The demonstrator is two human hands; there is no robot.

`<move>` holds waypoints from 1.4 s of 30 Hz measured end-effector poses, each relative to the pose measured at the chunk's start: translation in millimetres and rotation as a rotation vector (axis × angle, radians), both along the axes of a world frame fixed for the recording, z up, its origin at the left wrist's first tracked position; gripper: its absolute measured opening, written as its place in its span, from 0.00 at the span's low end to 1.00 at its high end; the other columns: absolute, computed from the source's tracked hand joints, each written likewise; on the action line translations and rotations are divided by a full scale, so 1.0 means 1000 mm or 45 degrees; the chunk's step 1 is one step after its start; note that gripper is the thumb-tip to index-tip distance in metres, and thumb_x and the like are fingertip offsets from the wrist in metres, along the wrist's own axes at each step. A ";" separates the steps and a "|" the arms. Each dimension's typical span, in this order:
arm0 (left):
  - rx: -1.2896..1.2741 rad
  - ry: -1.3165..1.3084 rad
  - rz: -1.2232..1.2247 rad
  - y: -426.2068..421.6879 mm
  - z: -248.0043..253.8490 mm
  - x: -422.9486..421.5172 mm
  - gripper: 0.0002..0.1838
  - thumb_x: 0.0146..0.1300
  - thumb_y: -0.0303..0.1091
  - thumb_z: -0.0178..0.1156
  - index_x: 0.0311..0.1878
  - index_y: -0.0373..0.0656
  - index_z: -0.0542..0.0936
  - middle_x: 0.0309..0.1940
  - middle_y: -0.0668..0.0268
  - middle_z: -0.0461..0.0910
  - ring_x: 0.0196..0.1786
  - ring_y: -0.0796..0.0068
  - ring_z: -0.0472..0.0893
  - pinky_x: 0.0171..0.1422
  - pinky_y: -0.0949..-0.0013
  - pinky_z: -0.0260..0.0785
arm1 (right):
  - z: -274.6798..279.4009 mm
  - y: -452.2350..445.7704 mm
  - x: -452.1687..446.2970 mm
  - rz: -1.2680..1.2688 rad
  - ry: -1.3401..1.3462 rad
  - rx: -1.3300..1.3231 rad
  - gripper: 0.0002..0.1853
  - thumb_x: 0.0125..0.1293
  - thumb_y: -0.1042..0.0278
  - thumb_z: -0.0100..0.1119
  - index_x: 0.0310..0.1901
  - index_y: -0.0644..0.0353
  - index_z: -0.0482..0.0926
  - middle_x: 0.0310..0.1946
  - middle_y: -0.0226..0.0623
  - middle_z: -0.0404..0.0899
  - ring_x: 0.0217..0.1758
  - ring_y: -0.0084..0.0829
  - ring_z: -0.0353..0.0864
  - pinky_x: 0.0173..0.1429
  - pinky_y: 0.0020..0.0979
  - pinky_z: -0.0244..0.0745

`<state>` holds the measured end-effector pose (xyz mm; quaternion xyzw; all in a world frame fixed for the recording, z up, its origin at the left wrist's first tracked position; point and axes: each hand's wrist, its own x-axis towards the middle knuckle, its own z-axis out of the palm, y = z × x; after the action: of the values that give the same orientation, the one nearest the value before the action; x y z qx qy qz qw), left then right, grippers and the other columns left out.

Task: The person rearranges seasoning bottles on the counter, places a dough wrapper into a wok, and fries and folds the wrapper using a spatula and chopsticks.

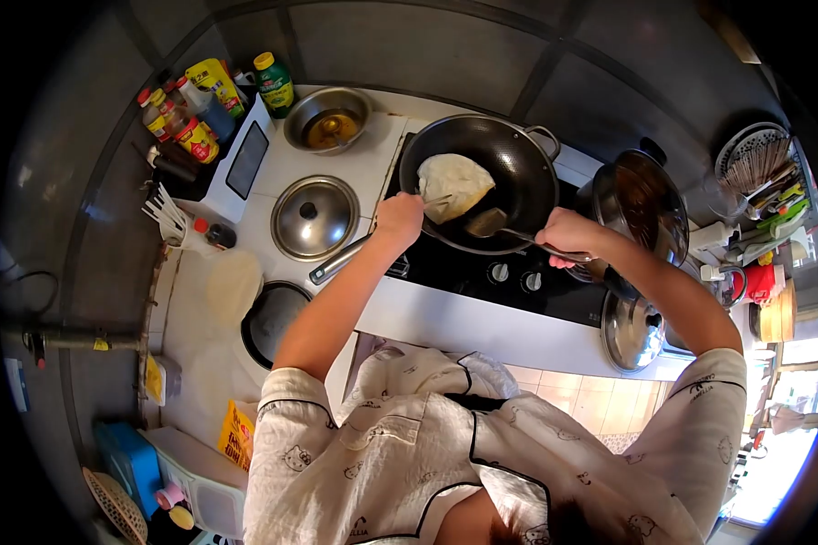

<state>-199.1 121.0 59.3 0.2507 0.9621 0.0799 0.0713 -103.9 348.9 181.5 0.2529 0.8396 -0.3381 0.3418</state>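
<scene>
A pale flatbread [456, 184] with a yellowish edge is inside the black wok [527, 168], toward its left side. My left hand [400, 219] is closed at the wok's left rim, pinching the near-left edge of the flatbread. Below that hand, the wok's long handle [341, 261] points down and left. My right hand [569, 236] is wrapped around the handle of a metal spatula [487, 222]. Its blade is inside the wok, just right of the flatbread. The fingertips of my left hand are partly hidden.
Left of the wok stand a steel bowl [327, 120] with yellowish liquid, a domed lid [314, 218] and a dark pan [277, 318]. A large pot [645, 195] is close on the right, with another lid [633, 331] in front. Sauce bottles [191, 127] crowd the back left corner.
</scene>
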 end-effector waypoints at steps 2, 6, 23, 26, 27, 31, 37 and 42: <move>-0.007 0.000 -0.033 0.007 -0.004 0.001 0.06 0.49 0.24 0.54 0.31 0.39 0.78 0.30 0.55 0.79 0.37 0.57 0.80 0.40 0.60 0.73 | -0.010 0.003 0.000 -0.022 -0.011 -0.079 0.11 0.55 0.72 0.50 0.24 0.74 0.71 0.16 0.47 0.74 0.14 0.31 0.75 0.15 0.27 0.71; -0.032 -0.027 -0.105 0.012 0.000 0.008 0.06 0.48 0.24 0.55 0.31 0.39 0.78 0.29 0.54 0.79 0.36 0.58 0.81 0.40 0.61 0.74 | -0.017 0.003 0.004 -0.031 -0.009 -0.112 0.11 0.56 0.71 0.49 0.23 0.73 0.71 0.16 0.46 0.74 0.15 0.30 0.76 0.15 0.27 0.71; -0.004 -0.115 -0.124 0.011 0.003 0.017 0.07 0.47 0.23 0.55 0.32 0.38 0.77 0.29 0.54 0.79 0.36 0.54 0.80 0.39 0.58 0.73 | -0.030 0.014 0.030 -0.106 0.095 -0.128 0.11 0.57 0.71 0.49 0.23 0.71 0.71 0.12 0.41 0.72 0.11 0.28 0.73 0.13 0.27 0.67; -0.015 -0.132 -0.164 0.015 -0.002 0.025 0.07 0.47 0.23 0.55 0.32 0.38 0.77 0.29 0.54 0.78 0.37 0.55 0.79 0.40 0.58 0.73 | -0.033 0.014 0.032 -0.099 0.115 -0.138 0.12 0.57 0.70 0.49 0.21 0.71 0.72 0.13 0.42 0.73 0.12 0.28 0.74 0.13 0.27 0.68; -0.014 -0.138 -0.176 0.014 0.000 0.027 0.07 0.47 0.23 0.55 0.32 0.37 0.77 0.29 0.54 0.78 0.37 0.55 0.79 0.40 0.58 0.73 | -0.035 0.018 0.032 -0.106 0.110 -0.135 0.12 0.57 0.70 0.49 0.21 0.71 0.72 0.13 0.42 0.73 0.12 0.28 0.74 0.13 0.27 0.68; -0.011 -0.136 -0.225 0.010 0.003 0.026 0.07 0.46 0.23 0.55 0.32 0.37 0.76 0.29 0.53 0.78 0.37 0.55 0.79 0.40 0.59 0.73 | -0.033 0.026 0.036 -0.097 0.096 -0.099 0.13 0.57 0.69 0.49 0.20 0.70 0.72 0.13 0.42 0.74 0.13 0.28 0.74 0.13 0.27 0.68; -0.026 0.037 -0.174 0.014 0.010 0.021 0.06 0.49 0.23 0.54 0.30 0.39 0.79 0.29 0.54 0.79 0.35 0.58 0.81 0.37 0.63 0.74 | -0.035 0.027 0.038 -0.051 0.124 -0.078 0.14 0.57 0.70 0.49 0.18 0.70 0.71 0.13 0.42 0.73 0.12 0.28 0.74 0.13 0.27 0.68; 0.044 0.049 -0.220 0.023 0.020 0.022 0.06 0.48 0.23 0.54 0.30 0.39 0.78 0.29 0.54 0.79 0.35 0.58 0.81 0.37 0.63 0.74 | -0.035 0.018 0.039 -0.077 0.150 -0.120 0.14 0.56 0.71 0.49 0.17 0.70 0.70 0.12 0.41 0.72 0.12 0.28 0.73 0.14 0.27 0.67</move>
<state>-177.4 143.7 79.2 0.3354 0.9366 0.0852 0.0551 -65.0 367.3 146.3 0.2413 0.8333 -0.4018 0.2930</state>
